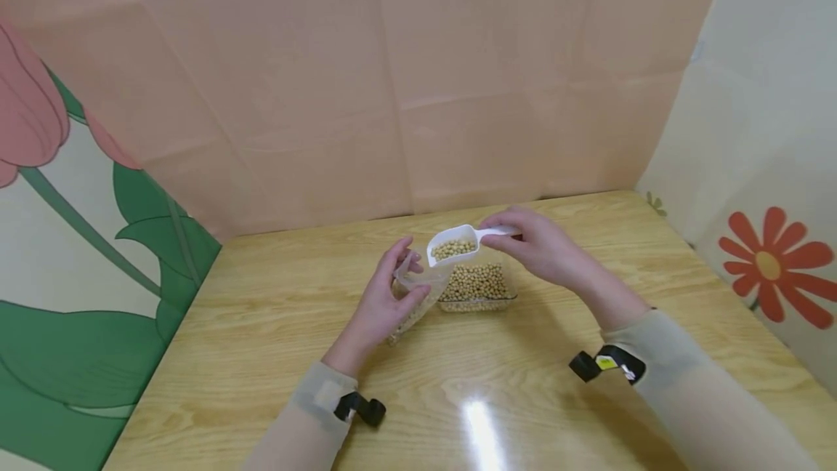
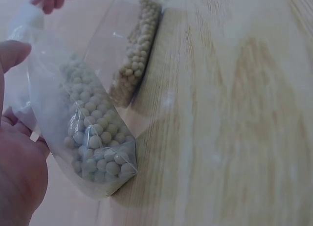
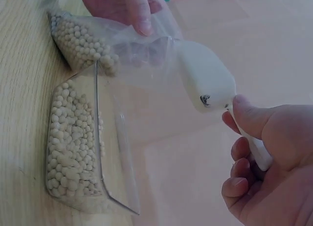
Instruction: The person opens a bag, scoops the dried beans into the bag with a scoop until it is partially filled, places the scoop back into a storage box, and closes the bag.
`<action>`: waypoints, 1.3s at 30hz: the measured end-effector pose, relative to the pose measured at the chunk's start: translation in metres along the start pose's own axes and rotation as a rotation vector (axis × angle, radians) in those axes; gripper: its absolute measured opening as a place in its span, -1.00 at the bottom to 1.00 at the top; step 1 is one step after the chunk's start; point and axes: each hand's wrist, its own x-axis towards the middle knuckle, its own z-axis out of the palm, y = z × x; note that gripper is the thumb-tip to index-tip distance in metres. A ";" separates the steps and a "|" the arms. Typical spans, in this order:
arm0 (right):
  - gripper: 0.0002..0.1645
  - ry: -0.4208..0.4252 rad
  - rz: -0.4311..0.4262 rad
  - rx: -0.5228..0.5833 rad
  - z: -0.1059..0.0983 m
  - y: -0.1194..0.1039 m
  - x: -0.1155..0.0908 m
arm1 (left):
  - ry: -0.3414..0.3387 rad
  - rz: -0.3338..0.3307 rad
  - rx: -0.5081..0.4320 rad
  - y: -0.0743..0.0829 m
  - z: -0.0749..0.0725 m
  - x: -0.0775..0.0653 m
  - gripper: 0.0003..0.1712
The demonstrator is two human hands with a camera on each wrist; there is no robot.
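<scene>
1. The right hand (image 1: 543, 247) curls its fingers and thumb round the handle of a white scoop (image 1: 458, 244), which is loaded with soybeans and held level just above the mouth of a clear plastic bag (image 1: 418, 289).
2. The left hand (image 1: 386, 296) pinches the bag's upper edge, holding it open and upright on the table (image 1: 261, 325).
3. The bag already holds a fair layer of beans (image 2: 95, 138) at its bottom.
4. A clear rectangular container (image 1: 476, 289), just beside the bag, still carries plenty of soybeans, so I judge the transfer partly done, with this scoopful not yet tipped in.
5. A small dark mark (image 3: 205, 99) sits on the scoop's underside; it cannot be read. No other writing shows.
</scene>
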 end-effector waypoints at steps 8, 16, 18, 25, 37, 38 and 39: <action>-0.74 0.068 -0.178 -0.196 0.000 -0.017 0.004 | 0.004 0.000 -0.010 -0.002 0.001 0.003 -0.02; -0.73 0.157 -0.375 -0.415 0.005 -0.034 0.006 | 0.005 -0.019 -0.010 -0.006 0.002 0.002 -0.01; -0.71 0.179 -0.414 -0.443 0.006 -0.038 0.005 | 0.004 -0.012 -0.013 -0.006 0.003 0.002 -0.01; -0.70 0.203 -0.485 -0.542 0.007 -0.048 0.002 | -0.009 -0.006 -0.017 -0.005 0.003 0.003 -0.02; -0.73 0.267 -0.452 -0.466 0.006 -0.037 -0.009 | -0.005 -0.089 0.004 -0.002 0.005 0.001 0.07; -0.73 0.269 -0.453 -0.465 0.006 -0.036 -0.009 | -0.004 -0.109 0.000 -0.002 0.006 0.001 0.10; -0.73 0.270 -0.452 -0.467 0.007 -0.035 -0.010 | -0.002 -0.129 -0.001 -0.001 0.006 0.001 0.14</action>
